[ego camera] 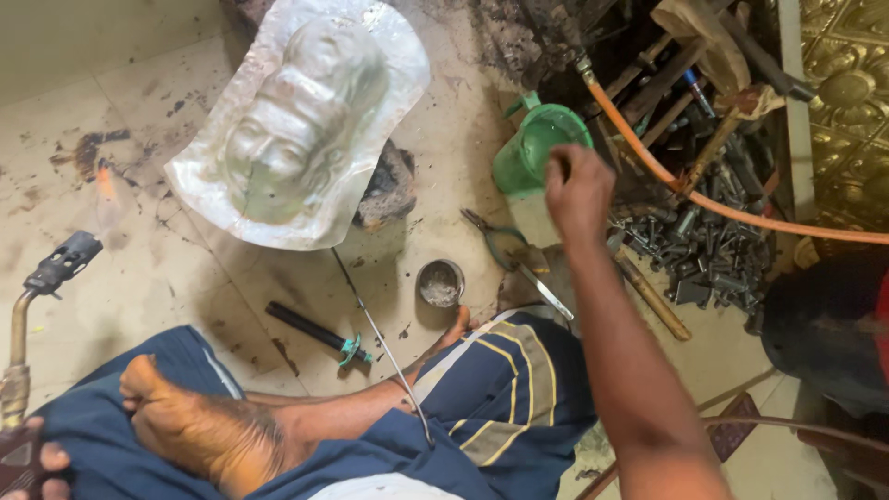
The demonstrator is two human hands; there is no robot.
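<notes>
Right hand [579, 190] reaches into green jug [537, 148], grip hidden; left hand [32, 463] clasps torch [37, 306]; small tin [440, 282] holds, perhaps, grey powder.

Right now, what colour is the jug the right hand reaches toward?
Green jug, by the right hand; head view.

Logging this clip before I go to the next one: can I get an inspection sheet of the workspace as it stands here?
Surface: stained pale floor, soot marks.
Job's things: gas torch at lower left, nozzle pointing up; green jug; embossed metal sheet with a face relief, propped on a dark block.
Clutter: small tin, pliers, black-handled tool, thin rod, pile of metal punches.
Hands: right hand reaches over the jug's rim, fingers curled; left hand grips the torch's base, mostly out of frame.
Cables: orange hose crossing the tool pile.
Surroundings: embossed brass-coloured panel at right; person sits cross-legged, barefoot.
</notes>
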